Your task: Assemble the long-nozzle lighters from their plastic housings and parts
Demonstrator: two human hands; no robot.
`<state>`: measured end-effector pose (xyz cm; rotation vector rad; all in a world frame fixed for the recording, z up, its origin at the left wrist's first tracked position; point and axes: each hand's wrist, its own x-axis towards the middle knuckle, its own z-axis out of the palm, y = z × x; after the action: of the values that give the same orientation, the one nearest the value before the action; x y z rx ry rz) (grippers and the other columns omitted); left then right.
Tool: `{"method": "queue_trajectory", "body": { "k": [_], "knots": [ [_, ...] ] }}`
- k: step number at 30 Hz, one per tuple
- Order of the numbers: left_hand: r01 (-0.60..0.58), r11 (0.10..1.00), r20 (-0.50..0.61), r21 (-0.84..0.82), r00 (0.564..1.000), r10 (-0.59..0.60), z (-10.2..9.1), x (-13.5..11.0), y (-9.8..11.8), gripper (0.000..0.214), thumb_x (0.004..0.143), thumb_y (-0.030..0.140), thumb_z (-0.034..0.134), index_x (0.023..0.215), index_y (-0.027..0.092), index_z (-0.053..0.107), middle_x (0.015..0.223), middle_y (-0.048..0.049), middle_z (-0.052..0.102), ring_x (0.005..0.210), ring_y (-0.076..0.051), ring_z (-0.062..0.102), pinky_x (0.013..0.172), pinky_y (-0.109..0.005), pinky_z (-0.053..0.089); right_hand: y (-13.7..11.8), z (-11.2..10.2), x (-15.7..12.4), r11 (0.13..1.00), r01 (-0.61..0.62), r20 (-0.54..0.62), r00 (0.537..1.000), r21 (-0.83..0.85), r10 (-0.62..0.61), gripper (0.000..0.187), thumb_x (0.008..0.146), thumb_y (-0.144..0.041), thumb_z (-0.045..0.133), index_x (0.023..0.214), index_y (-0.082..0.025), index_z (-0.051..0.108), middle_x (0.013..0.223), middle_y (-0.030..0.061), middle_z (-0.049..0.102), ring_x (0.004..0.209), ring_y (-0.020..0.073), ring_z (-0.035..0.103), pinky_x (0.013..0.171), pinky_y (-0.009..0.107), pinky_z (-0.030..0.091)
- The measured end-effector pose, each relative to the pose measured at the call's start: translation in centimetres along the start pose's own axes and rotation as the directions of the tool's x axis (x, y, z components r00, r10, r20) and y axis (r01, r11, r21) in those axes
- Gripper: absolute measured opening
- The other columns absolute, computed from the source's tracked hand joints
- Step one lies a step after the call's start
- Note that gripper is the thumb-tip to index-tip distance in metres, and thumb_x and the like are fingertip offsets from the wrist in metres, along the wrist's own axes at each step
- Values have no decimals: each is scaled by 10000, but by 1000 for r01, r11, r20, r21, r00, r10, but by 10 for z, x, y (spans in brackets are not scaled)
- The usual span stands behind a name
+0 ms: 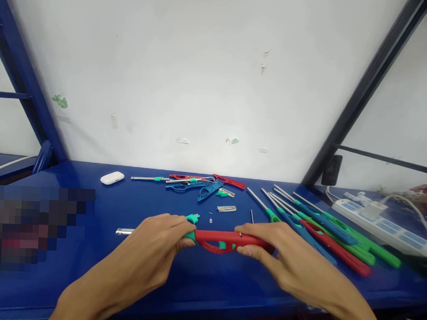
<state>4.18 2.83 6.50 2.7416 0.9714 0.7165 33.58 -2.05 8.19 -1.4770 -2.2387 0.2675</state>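
A red gas lighter (215, 237) with a green trigger lies level between my two hands, just above the blue table. My left hand (160, 240) is closed round its green collar, and the metal barrel tip sticks out to the left. On the right, my right hand (271, 250) pinches the red handle end between thumb and fingers. Beyond them lie a metal plate part (227, 208), a green trigger piece with metal (226, 193), a tiny white part (211, 220) and a thin metal rod (252, 216).
Opened lighter shells and barrels (194, 185) are heaped near the wall. Several whole lighters (332, 243) fan out at the right. A white earbud case (112, 178) sits at the back left, and a white power strip (384, 224) stands at the right edge.
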Motion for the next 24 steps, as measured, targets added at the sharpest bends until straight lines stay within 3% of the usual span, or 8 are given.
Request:
{"method": "queue_trajectory", "body": {
  "k": [4, 7, 10, 13, 19, 24],
  "knots": [
    [7, 1000, -30, 6, 1000, -7, -1, 0, -4, 230, 1078, 144, 423, 1070, 244, 631, 937, 0, 687, 803, -198, 616, 773, -341, 432, -3, 3, 2, 1000, -12, -33, 999, 26, 13, 367, 1053, -477, 568, 1319, -297, 745, 1262, 72, 792, 1154, 319, 718, 995, 421, 560],
    [-41, 998, -105, 54, 993, 47, 1, 1, -5, 209, 1060, 125, 453, 1061, 236, 630, 901, -6, 680, 762, -199, 589, 717, -333, 400, -7, -1, 7, 998, -10, -12, 1000, 64, 11, 354, 1049, -502, 560, 1237, -301, 783, 1208, 66, 807, 1066, 308, 734, 902, 395, 571],
    [-68, 990, -132, 121, 988, 84, 3, 1, -3, 211, 1045, 98, 460, 1048, 226, 627, 827, 0, 652, 688, -200, 525, 658, -338, 350, -11, -5, 14, 995, -7, 74, 997, 98, 0, 383, 1065, -524, 525, 1099, -271, 811, 1004, 43, 823, 874, 260, 724, 751, 343, 526],
    [-57, 989, -127, 138, 989, 75, 2, 0, -2, 236, 1042, 80, 444, 1052, 223, 631, 813, 0, 645, 676, -200, 516, 649, -339, 336, -14, -6, 19, 992, 0, 132, 991, 125, -17, 412, 1081, -531, 507, 1000, -247, 795, 836, -2, 783, 741, 203, 662, 708, 318, 463],
    [-32, 998, -87, 47, 996, 36, -5, -2, -7, 223, 1081, 156, 440, 988, 229, 629, 811, 3, 645, 662, -185, 540, 640, -332, 343, -19, -3, 17, 996, 11, 51, 999, 91, -15, 324, 1078, -475, 550, 1153, -283, 799, 1094, 33, 821, 959, 260, 729, 854, 352, 509],
    [53, 998, 4, -37, 999, -53, -6, -1, -7, 282, 1121, 239, 395, 1026, 258, 660, 876, 5, 693, 694, -178, 602, 667, -315, 386, -21, -4, 18, 994, 18, 20, 1000, 104, -21, 254, 1052, -449, 623, 1184, -323, 801, 1207, 23, 814, 1090, 284, 740, 851, 326, 532]
  ]
}}
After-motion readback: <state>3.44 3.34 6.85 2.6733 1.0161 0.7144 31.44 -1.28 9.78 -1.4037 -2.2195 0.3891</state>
